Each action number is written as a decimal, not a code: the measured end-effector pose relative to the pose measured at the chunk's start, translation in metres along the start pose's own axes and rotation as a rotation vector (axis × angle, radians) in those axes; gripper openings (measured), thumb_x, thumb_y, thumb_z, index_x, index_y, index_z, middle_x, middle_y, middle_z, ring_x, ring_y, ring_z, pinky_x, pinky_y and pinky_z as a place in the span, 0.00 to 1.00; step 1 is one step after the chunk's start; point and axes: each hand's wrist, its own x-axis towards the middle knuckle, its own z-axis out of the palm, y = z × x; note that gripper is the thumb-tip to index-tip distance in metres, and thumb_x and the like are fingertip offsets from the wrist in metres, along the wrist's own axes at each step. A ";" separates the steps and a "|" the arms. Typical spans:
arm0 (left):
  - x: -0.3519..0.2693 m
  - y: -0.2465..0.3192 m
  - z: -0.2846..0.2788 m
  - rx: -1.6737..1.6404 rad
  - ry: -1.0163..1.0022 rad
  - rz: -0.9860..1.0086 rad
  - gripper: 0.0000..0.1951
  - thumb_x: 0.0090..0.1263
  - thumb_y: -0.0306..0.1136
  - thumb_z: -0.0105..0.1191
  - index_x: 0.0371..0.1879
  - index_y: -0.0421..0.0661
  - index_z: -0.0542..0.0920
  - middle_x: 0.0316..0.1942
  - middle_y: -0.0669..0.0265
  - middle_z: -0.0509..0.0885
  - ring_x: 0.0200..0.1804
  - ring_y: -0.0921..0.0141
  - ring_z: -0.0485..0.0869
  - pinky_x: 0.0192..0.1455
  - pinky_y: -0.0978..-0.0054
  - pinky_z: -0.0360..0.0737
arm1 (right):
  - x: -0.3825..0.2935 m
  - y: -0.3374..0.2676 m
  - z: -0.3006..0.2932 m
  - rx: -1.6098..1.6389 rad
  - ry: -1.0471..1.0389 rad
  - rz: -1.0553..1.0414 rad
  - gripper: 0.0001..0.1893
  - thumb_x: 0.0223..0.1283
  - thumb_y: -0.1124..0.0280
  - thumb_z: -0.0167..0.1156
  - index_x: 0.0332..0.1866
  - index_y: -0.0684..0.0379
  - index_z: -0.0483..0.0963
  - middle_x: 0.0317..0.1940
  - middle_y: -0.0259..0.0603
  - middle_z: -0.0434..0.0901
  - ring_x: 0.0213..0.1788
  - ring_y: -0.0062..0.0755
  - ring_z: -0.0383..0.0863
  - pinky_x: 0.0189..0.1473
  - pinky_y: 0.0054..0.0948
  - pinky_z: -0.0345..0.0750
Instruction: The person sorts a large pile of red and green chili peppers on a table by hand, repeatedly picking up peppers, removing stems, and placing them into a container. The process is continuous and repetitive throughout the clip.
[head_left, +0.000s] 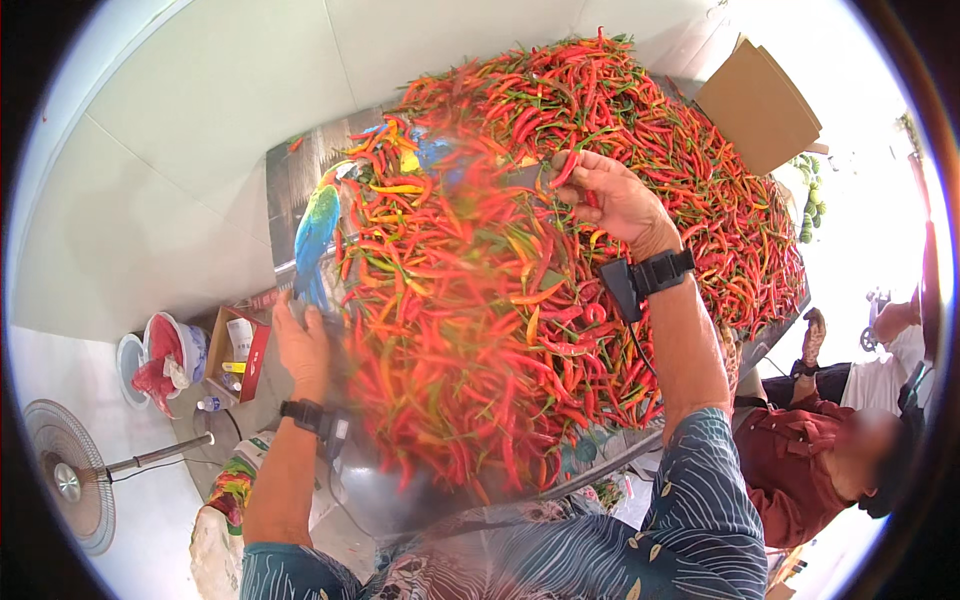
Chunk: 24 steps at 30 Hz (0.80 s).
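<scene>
Red chili peppers (480, 300) with green stems, some orange or yellow, lie heaped before me. My right hand (619, 196) is above the heap. Its thumb and fingers pinch a red chili pepper (565, 169), and another red chili shows against the curled fingers. At the left side of the heap, my left hand (300, 352) has its thumb and fingers around the grey rim of what looks like a metal basin (382, 487). Chilies fill or cover much of that basin. The middle of the view is blurred, so the basin's outline is partly hidden.
A table cover with a printed parrot (319, 225) shows at the left. A cardboard piece (759, 109) stands at the back right. A person in a dark red shirt (787, 465) sits at my right. Left are a fan (69, 480), a red box (238, 352) and a bucket (191, 352).
</scene>
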 end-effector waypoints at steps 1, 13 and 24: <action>0.000 -0.001 0.000 0.006 0.000 0.004 0.25 0.66 0.35 0.48 0.62 0.43 0.62 0.60 0.51 0.69 0.62 0.53 0.67 0.63 0.62 0.64 | 0.000 0.001 0.002 0.013 0.022 -0.016 0.11 0.65 0.65 0.54 0.48 0.56 0.73 0.39 0.30 0.79 0.33 0.15 0.74 0.24 0.13 0.62; 0.000 -0.004 0.000 -0.008 0.025 -0.007 0.24 0.64 0.33 0.49 0.60 0.44 0.64 0.58 0.52 0.70 0.61 0.54 0.68 0.61 0.62 0.67 | 0.036 0.003 -0.002 -0.208 0.397 -0.033 0.10 0.65 0.60 0.54 0.34 0.55 0.71 0.19 0.26 0.65 0.20 0.16 0.65 0.16 0.16 0.56; -0.001 0.006 -0.001 -0.022 0.032 0.009 0.24 0.64 0.32 0.50 0.60 0.43 0.65 0.57 0.52 0.70 0.60 0.54 0.69 0.60 0.61 0.68 | 0.129 0.028 -0.024 -0.095 0.735 0.092 0.11 0.60 0.66 0.61 0.25 0.58 0.70 0.17 0.28 0.65 0.16 0.17 0.56 0.17 0.23 0.52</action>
